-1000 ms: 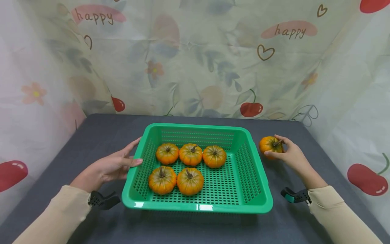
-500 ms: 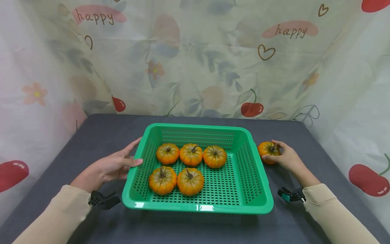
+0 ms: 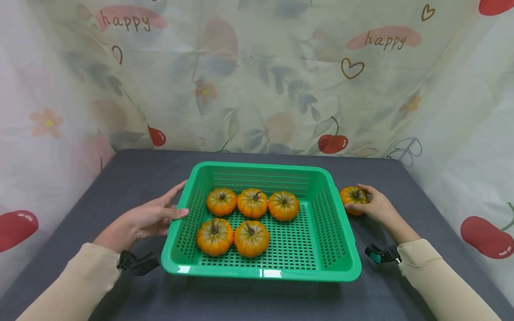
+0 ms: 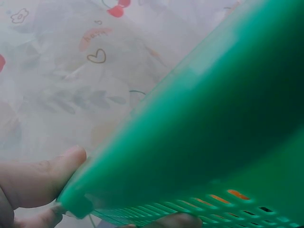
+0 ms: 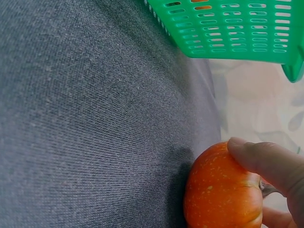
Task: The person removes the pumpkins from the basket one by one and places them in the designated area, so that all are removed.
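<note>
A green plastic basket (image 3: 261, 270) with perforated walls sits in the middle of the head view. My left hand (image 3: 154, 217) grips its left rim; the left wrist view shows the thumb (image 4: 66, 164) on the rim and fingertips along the slotted wall. Several small orange pumpkins (image 3: 250, 238) lie inside, three at the back and two at the front left. Right of the basket, my right hand (image 3: 379, 206) holds another pumpkin (image 3: 353, 196) at its side, with the stem up. That pumpkin (image 5: 223, 190) appears to rest on the cloth in the right wrist view. The far fingers are partly hidden.
Dark grey cloth (image 3: 132, 178) covers the table. A patterned curtain (image 3: 249, 89) hangs behind it and at both sides. The right part of the basket's slotted floor (image 3: 291, 240) is bare. Black bands (image 3: 136, 263) sit on both wrists.
My right hand has moved the pumpkin slightly left and toward me, down beside the basket's right wall, and has then stayed nearly still. The left hand and the basket have hardly moved.
</note>
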The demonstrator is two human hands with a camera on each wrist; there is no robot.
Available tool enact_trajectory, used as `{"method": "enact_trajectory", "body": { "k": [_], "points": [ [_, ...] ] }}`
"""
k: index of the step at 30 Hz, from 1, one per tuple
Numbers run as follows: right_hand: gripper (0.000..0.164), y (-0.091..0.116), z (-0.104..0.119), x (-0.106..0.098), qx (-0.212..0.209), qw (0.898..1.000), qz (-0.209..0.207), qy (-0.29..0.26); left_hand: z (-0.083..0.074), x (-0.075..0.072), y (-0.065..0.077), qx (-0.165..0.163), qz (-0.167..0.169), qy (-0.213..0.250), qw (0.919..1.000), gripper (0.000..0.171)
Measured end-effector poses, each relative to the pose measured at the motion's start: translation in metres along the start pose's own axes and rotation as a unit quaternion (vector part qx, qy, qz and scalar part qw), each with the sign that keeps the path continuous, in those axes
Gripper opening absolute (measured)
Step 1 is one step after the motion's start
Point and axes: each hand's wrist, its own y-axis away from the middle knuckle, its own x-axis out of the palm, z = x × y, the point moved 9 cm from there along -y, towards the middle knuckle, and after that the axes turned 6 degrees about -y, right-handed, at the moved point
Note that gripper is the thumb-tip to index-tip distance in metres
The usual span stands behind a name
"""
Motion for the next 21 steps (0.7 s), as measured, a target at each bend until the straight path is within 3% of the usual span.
{"method": "enact_trajectory", "body": {
  "k": [21],
  "points": [
    [0.101, -0.0001, 0.0020, 0.0010, -0.002, 1.000, 0.013, -0.005, -0.0011, 0.0004, 0.0010, 0.004, -0.002, -0.004, 1.0000, 0.093]
  ]
}}
